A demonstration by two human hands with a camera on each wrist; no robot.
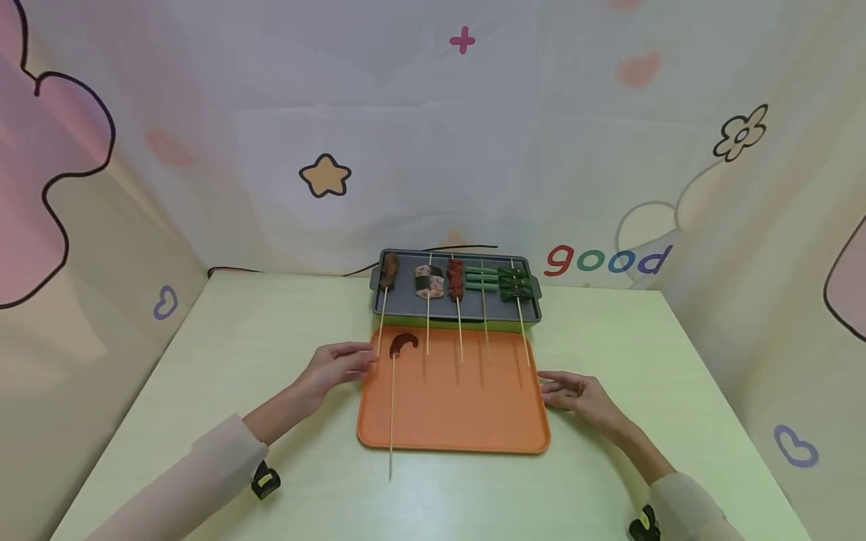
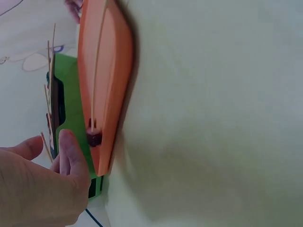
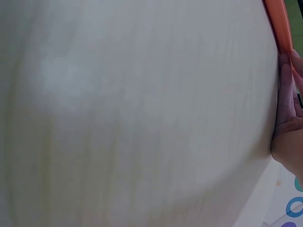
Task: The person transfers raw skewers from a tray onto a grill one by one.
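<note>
My left hand [image 1: 341, 363] is at the orange tray's upper left corner, beside the stick of a brown meat skewer [image 1: 389, 272]. In the left wrist view, thumb and fingers are spread apart with a stick's tip [image 2: 43, 137] between them, not visibly pinched. My right hand [image 1: 580, 397] holds the right rim of the orange tray [image 1: 467, 421], with fingers above and below it in the right wrist view. On the tray lies a skewer with a curved dark brown piece [image 1: 404, 342], its stick sticking out over the near edge.
Behind the tray stands a dark grill plate [image 1: 406, 304] on a green base [image 2: 71, 94]. Several skewers lie on it: a white-and-black one [image 1: 429, 282], red chunks [image 1: 456, 278], green stalks [image 1: 476, 279] and dark green pieces [image 1: 516, 284]. Their sticks overhang the tray. A printed curtain [image 1: 406, 135] surrounds the table.
</note>
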